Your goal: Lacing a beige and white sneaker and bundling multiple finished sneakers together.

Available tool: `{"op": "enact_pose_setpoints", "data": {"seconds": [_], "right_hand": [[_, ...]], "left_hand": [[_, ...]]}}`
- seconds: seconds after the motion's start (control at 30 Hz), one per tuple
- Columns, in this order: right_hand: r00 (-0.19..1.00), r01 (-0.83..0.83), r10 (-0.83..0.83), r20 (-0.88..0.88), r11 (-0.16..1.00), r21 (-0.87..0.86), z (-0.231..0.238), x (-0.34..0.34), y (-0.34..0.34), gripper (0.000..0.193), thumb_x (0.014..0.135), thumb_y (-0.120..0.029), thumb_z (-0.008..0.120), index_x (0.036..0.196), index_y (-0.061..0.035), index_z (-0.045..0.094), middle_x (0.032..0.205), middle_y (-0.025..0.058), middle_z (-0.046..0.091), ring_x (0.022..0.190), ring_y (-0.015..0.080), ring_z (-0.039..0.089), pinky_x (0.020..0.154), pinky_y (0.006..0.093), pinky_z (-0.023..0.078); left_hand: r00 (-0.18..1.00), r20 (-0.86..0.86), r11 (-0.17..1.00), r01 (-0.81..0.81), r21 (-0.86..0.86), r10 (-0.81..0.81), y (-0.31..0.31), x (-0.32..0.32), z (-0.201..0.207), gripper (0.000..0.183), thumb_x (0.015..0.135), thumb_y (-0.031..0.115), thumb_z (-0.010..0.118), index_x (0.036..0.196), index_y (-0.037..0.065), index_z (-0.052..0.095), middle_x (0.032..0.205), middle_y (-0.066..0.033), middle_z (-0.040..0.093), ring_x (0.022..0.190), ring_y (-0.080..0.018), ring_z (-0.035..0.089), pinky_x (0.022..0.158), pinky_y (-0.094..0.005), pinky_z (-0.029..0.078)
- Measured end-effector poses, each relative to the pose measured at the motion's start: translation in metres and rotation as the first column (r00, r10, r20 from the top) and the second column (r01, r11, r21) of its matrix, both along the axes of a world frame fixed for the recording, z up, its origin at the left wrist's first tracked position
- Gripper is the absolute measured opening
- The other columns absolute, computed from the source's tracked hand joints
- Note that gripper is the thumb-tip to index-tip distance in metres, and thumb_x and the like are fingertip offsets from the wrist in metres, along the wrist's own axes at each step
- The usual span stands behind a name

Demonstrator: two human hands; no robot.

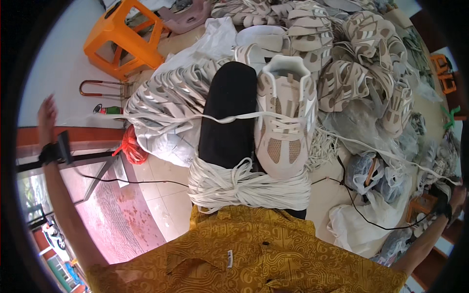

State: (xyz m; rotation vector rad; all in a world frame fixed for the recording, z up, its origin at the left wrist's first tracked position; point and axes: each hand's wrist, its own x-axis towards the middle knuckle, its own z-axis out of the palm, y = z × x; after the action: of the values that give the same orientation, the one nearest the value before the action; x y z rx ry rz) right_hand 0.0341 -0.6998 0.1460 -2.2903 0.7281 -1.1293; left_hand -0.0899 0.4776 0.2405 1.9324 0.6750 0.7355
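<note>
One beige sneaker (286, 141), tan-meshed and thick-soled; long whitish lace (224, 119) across it

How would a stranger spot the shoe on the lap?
From the mustard patterned shirt at the bottom, go up past the bundle of white laces. The beige shoe lies right of the black-clad thigh, toe toward the shirt. Unlike the piled uppers beyond, it has a lace stretching out to both sides.

shoe (285, 151) on r leg (299, 214), lace (224, 120) across shoe, lace bundle (249, 188) nearer torso (264, 239), stool (113, 36) fwd l
</note>
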Motion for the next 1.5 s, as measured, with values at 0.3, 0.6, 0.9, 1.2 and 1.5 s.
{"op": "enact_pose_setpoints", "data": {"seconds": [0.3, 0.6, 0.9, 1.2, 1.5], "right_hand": [[0.218, -0.857, 0.975, -0.043, 0.212, 0.470, -0.085, 0.036, 0.418, 0.008, 0.068, -0.001, 0.052, 0.072, -0.0005, 0.059, 0.081, 0.0041, 0.061, 0.058, 0.0038, 0.049, 0.047, 0.0167, 0.036], [-0.032, -0.550, 0.993, -0.116, 0.079, 0.831, -0.128, 0.007, 0.514, 0.032, 0.068, 0.002, 0.057, 0.099, -0.0004, 0.059, 0.080, 0.0039, 0.060, 0.051, 0.0051, 0.051, 0.041, 0.0175, 0.036], [0.004, -0.412, 1.000, 0.005, -0.003, 0.911, -0.132, 0.007, 0.510, 0.035, 0.068, 0.003, 0.060, 0.104, 0.0002, 0.058, 0.089, 0.0038, 0.061, 0.056, 0.0051, 0.054, 0.042, 0.0152, 0.036], [0.168, -0.448, 0.975, 0.143, -0.053, 0.892, -0.139, 0.002, 0.489, 0.018, 0.075, -0.006, 0.058, 0.089, 0.0028, 0.062, 0.064, 0.0032, 0.060, 0.049, 0.0052, 0.050, 0.042, 0.0174, 0.035], [0.294, -0.497, 0.910, 0.294, -0.118, 0.860, -0.150, -0.003, 0.467, 0.014, 0.074, -0.005, 0.056, 0.085, 0.0010, 0.062, 0.071, 0.0063, 0.061, 0.045, 0.0037, 0.044, 0.041, 0.0157, 0.032]], "left_hand": [[0.543, -0.012, 0.543, 0.837, -0.065, -0.839, -0.425, 0.093, -0.233, 0.023, 0.083, 0.011, 0.041, 0.099, -0.001, 0.052, 0.082, -0.0103, 0.059, 0.067, -0.0175, 0.059, 0.059, -0.0249, 0.047], [0.660, -0.165, 0.651, 0.751, 0.110, -0.733, -0.486, 0.087, -0.248, 0.007, 0.079, 0.006, 0.050, 0.081, 0.000, 0.053, 0.065, -0.0140, 0.057, 0.057, -0.0227, 0.059, 0.054, -0.0289, 0.046], [0.671, -0.274, 0.612, 0.741, 0.278, -0.689, -0.494, 0.092, -0.254, 0.007, 0.076, 0.004, 0.050, 0.083, 0.002, 0.050, 0.061, -0.0121, 0.054, 0.057, -0.0254, 0.058, 0.050, -0.0316, 0.045], [0.637, -0.507, -0.031, 0.605, 0.796, -0.581, -0.504, 0.099, -0.240, 0.014, 0.066, 0.008, 0.053, 0.078, 0.003, 0.048, 0.060, -0.0050, 0.051, 0.054, -0.0158, 0.055, 0.042, -0.0249, 0.043], [0.244, -0.753, 0.096, 0.967, 0.235, -0.612, -0.503, 0.127, -0.211, 0.016, 0.072, 0.012, 0.051, 0.073, -0.004, 0.052, 0.062, -0.0214, 0.056, 0.062, -0.0358, 0.058, 0.055, -0.0411, 0.048]]}}
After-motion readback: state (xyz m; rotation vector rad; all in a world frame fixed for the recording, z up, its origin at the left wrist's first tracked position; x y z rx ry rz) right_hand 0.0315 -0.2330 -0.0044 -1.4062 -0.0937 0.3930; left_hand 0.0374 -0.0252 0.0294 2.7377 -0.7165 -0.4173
